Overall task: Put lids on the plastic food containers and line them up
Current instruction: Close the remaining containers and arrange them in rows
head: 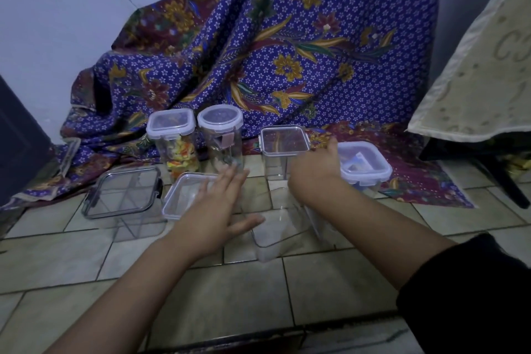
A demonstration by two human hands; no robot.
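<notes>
Several clear plastic containers stand on the tiled floor. At the back are a tall square jar [171, 127] with a lilac lid and yellow-orange contents, and a tall round jar [219, 121] with a lilac lid. A tall square container [283, 139] carries a clear lid. A low container [366, 165] with a lilac lid is at the right, and a square container [120, 195] with a dark-clipped lid at the left. An open container [280, 227] with no lid stands in front. My left hand [221, 205] lies flat, fingers apart, over a lilac-rimmed lid [184, 195]. My right hand [314, 165] is against the tall square container's right side, its fingers hidden.
A purple flowered cloth [287, 52] drapes down behind the containers and onto the floor. A cream cloth [474, 66] hangs over furniture at the right, with a dark leg [500, 178] below it. A dark panel [17, 138] is at the left.
</notes>
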